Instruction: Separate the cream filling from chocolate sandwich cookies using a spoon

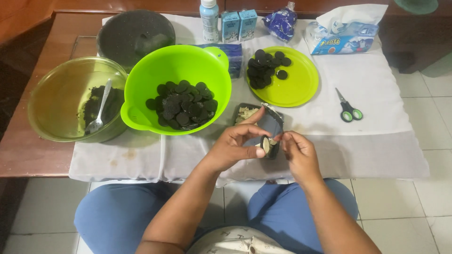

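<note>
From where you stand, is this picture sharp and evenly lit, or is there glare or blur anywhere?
In the head view, light is soft and even, shadows faint. The lime green bowl and green plate show mild sheen, no harsh glare. The left hand, right hand and the sandwich cookie between them look slightly soft. Table edges bow a little toward the corners.

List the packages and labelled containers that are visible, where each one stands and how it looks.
Bottle: far table edge, white with light blue label.
Two small cartons: right of the bottle, blue and white boxes.
Blue wrapper: right of the cartons, crumpled, shiny.
Tissue pack: far right, soft, blue and white, a tissue sticking out.
Opened cookie pack: held in the left hand and right hand, dark with silver inside.
</note>
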